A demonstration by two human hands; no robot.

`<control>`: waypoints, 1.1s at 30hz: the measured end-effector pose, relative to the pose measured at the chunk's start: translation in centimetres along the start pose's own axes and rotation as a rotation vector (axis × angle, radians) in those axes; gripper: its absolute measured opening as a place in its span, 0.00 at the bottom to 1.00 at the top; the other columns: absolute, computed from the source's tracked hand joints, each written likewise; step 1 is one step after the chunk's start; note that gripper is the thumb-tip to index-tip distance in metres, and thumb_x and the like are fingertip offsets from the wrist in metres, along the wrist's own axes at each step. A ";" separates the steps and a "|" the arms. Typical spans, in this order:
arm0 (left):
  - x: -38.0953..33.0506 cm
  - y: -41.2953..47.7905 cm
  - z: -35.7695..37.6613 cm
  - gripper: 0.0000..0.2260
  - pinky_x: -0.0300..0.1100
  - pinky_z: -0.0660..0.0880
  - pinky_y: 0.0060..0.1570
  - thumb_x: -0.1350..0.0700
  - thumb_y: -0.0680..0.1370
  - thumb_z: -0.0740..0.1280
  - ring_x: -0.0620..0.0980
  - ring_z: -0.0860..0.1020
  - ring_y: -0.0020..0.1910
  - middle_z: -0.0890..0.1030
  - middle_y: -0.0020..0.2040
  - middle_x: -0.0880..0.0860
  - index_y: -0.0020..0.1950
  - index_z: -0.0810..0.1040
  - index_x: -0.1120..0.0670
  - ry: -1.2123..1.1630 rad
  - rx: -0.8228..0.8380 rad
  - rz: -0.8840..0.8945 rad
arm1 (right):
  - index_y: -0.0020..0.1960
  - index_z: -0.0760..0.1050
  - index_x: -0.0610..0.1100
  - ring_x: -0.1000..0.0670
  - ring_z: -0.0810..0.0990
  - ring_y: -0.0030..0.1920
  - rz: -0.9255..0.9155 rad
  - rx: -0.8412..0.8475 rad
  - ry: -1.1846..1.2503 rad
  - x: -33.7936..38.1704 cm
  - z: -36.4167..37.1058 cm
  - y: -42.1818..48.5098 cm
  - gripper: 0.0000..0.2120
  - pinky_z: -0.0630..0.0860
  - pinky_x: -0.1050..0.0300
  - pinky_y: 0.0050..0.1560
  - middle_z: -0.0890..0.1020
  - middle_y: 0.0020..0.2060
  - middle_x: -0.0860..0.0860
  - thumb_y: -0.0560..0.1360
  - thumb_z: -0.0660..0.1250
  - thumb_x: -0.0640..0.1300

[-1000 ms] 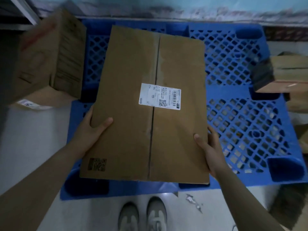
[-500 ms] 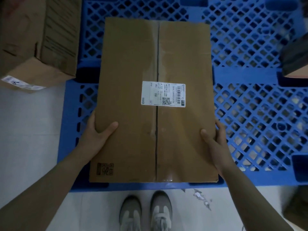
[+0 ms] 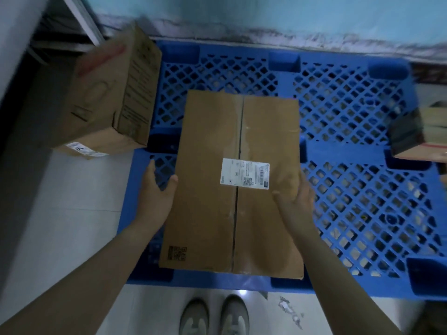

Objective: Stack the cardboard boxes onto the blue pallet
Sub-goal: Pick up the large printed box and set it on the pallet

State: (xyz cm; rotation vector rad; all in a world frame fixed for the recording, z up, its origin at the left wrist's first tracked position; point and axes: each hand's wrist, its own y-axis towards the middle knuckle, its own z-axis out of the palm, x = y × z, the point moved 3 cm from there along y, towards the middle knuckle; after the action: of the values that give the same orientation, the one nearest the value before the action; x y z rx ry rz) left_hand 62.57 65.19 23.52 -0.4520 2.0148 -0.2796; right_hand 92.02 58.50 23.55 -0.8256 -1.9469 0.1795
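A flat brown cardboard box [image 3: 208,189] with a white shipping label lies on the blue pallet [image 3: 350,165], near its front left corner. My left hand [image 3: 157,192] hovers just off the box's left edge, fingers spread, holding nothing. Over the box's right part, my right hand [image 3: 295,204] is open too, palm down, either touching the top or just above it. A taller cardboard box [image 3: 106,100] stands tilted on the floor left of the pallet.
More cardboard boxes [image 3: 420,134] sit at the pallet's right edge. A stained wall [image 3: 266,20] runs behind the pallet. My shoes [image 3: 212,315] stand on the white floor in front, beside scraps of tape [image 3: 289,310].
Both hands gripped the flat box's sides before. Now it rests on the pallet and both hands have come off its edges and opened.
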 end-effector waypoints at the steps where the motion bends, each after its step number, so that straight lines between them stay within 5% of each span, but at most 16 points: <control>1: -1.8 0.1 -1.2 0.31 0.47 0.59 0.72 0.49 0.80 0.63 0.49 0.57 0.76 0.56 0.78 0.49 0.79 0.51 0.49 -0.001 -0.009 0.021 | 0.80 0.48 0.54 0.52 0.58 0.74 -0.043 0.072 0.038 2.4 0.2 -0.3 0.38 0.62 0.60 0.71 0.56 0.76 0.54 0.79 0.67 0.46; 3: -5.3 0.3 -4.0 0.30 0.42 0.61 0.69 0.48 0.80 0.63 0.49 0.59 0.75 0.59 0.78 0.49 0.78 0.54 0.49 -0.026 -0.024 0.039 | 0.80 0.48 0.56 0.58 0.62 0.67 -0.076 0.267 0.124 7.1 0.7 -1.1 0.37 0.67 0.75 0.55 0.60 0.69 0.58 0.79 0.66 0.45; 8: -14.9 0.9 -11.7 0.26 0.39 0.63 0.68 0.48 0.80 0.62 0.48 0.65 0.72 0.66 0.74 0.50 0.77 0.60 0.51 -0.140 -0.112 0.130 | 0.70 0.50 0.76 0.55 0.59 0.75 -0.147 0.491 0.210 19.4 1.8 -3.4 0.34 0.63 0.47 0.74 0.59 0.76 0.61 0.72 0.67 0.66; 11: -18.7 2.5 -16.1 0.22 0.31 0.69 0.58 0.50 0.82 0.60 0.45 0.69 0.65 0.69 0.69 0.48 0.75 0.64 0.52 -0.169 -0.153 0.173 | 0.75 0.54 0.67 0.49 0.58 0.78 -0.184 0.485 0.209 25.5 3.2 -3.6 0.34 0.63 0.48 0.73 0.57 0.79 0.56 0.74 0.66 0.63; 13: -19.2 4.4 -18.8 0.20 0.39 0.70 0.62 0.49 0.82 0.59 0.45 0.72 0.63 0.72 0.68 0.48 0.73 0.67 0.51 -0.172 -0.198 0.174 | 0.79 0.52 0.60 0.48 0.57 0.78 -0.198 0.507 0.207 28.3 5.0 -3.2 0.32 0.62 0.52 0.68 0.57 0.79 0.55 0.78 0.63 0.57; 17: -17.0 8.4 -22.7 0.26 0.49 0.70 0.66 0.38 0.76 0.55 0.46 0.75 0.63 0.76 0.66 0.50 0.70 0.71 0.46 -0.106 -0.240 0.149 | 0.79 0.53 0.55 0.47 0.57 0.78 -0.180 0.538 0.218 30.8 10.8 -1.8 0.33 0.61 0.51 0.70 0.57 0.79 0.52 0.79 0.63 0.56; 21: -12.1 13.5 -23.4 0.20 0.36 0.62 0.61 0.49 0.82 0.55 0.46 0.69 0.67 0.71 0.71 0.51 0.73 0.68 0.52 -0.078 -0.228 0.088 | 0.79 0.55 0.53 0.46 0.61 0.77 -0.068 0.517 0.251 29.7 19.0 0.2 0.35 0.64 0.50 0.69 0.60 0.78 0.49 0.77 0.66 0.57; 28: -1.4 24.2 -22.4 0.18 0.35 0.63 0.58 0.50 0.82 0.58 0.44 0.70 0.64 0.72 0.68 0.50 0.71 0.69 0.53 -0.143 -0.074 -0.035 | 0.79 0.53 0.52 0.44 0.66 0.74 0.180 0.464 0.211 25.3 34.5 4.9 0.40 0.68 0.49 0.67 0.60 0.78 0.49 0.74 0.68 0.61; 33: 4.0 30.0 -20.5 0.19 0.37 0.64 0.61 0.49 0.82 0.58 0.48 0.68 0.70 0.70 0.71 0.51 0.72 0.69 0.53 -0.166 0.071 -0.101 | 0.80 0.50 0.52 0.45 0.65 0.74 0.261 0.399 0.230 23.9 41.5 8.4 0.43 0.71 0.63 0.54 0.63 0.74 0.52 0.74 0.67 0.62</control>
State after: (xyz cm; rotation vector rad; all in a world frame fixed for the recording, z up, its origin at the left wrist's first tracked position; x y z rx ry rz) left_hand 36.86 90.64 18.41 -0.5159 1.8172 -0.3625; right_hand 54.44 88.46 15.90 -0.7890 -1.5159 0.5827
